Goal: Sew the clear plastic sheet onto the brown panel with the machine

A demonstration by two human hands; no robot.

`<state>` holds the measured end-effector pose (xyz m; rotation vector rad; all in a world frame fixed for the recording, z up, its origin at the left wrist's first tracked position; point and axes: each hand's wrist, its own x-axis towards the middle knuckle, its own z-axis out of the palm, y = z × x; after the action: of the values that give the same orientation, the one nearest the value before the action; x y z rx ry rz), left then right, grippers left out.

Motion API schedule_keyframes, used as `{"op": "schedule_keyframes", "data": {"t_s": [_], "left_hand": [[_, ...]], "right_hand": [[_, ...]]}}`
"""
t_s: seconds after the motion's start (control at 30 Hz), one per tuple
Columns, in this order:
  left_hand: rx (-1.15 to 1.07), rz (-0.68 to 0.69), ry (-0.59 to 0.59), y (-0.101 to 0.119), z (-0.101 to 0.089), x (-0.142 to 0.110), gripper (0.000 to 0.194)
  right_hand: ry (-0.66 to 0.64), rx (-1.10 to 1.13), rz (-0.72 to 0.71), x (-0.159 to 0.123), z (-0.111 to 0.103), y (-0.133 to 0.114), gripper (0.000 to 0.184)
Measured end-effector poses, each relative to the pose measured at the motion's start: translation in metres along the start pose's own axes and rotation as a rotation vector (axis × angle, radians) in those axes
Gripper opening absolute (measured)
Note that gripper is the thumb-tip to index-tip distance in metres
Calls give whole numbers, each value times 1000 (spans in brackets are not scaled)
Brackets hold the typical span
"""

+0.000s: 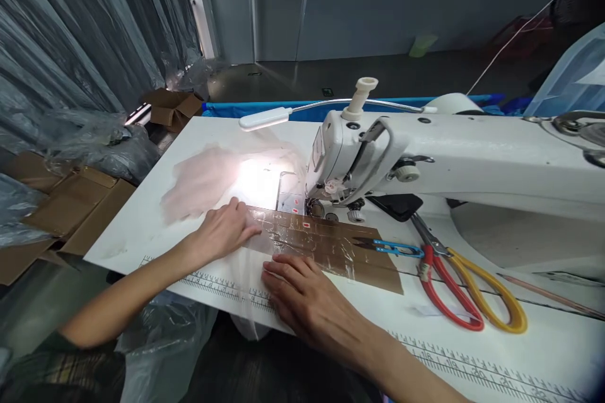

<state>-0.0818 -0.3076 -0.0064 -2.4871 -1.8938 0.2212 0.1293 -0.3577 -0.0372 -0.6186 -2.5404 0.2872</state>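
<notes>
My left hand [227, 231] rests on sheer pale fabric [246, 271] at the left end of a brown, tape-covered board [331, 242], its thumb apart from the fingers. My right hand [302, 293] lies with fingers stretched out beside the board's near edge, touching the fabric. That fabric drapes over the table's front edge between my hands. Just beyond the board is the needle area of a white sewing machine [449, 151]. A pinkish sheer piece [203, 179] is spread on the table to the left, under a bright lamp spot.
Blue thread snips [397, 248] lie on the board's right part. Large scissors [439, 252] with red and yellow handles lie beside them. A lamp [265, 118] on a bendable neck hangs over the white table [127, 227]. Cardboard boxes [80, 208] and plastic wrapping stand left.
</notes>
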Motion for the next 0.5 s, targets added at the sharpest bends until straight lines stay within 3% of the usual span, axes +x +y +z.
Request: {"op": "schedule_keyframes", "data": {"t_s": [0.13, 0.23, 0.3, 0.37, 0.43, 0.5], "left_hand": [[-8, 117, 160, 14, 13, 42, 26], [-30, 291, 376, 14, 17, 68, 24], [-48, 405, 556, 13, 18, 75, 28], [-72, 499, 661, 15, 19, 73, 18], [-127, 577, 639, 22, 19, 64, 19], [-209, 572, 544, 32, 20, 53, 27]], "right_hand": [[-24, -125, 63, -9, 7, 4, 25], [-37, -186, 109, -21, 7, 6, 34], [-57, -173, 114, -26, 7, 4, 38], [-68, -141, 124, -29, 6, 1, 39], [-66, -97, 139, -28, 4, -2, 38], [-59, -23, 149, -27, -1, -2, 35]]}}
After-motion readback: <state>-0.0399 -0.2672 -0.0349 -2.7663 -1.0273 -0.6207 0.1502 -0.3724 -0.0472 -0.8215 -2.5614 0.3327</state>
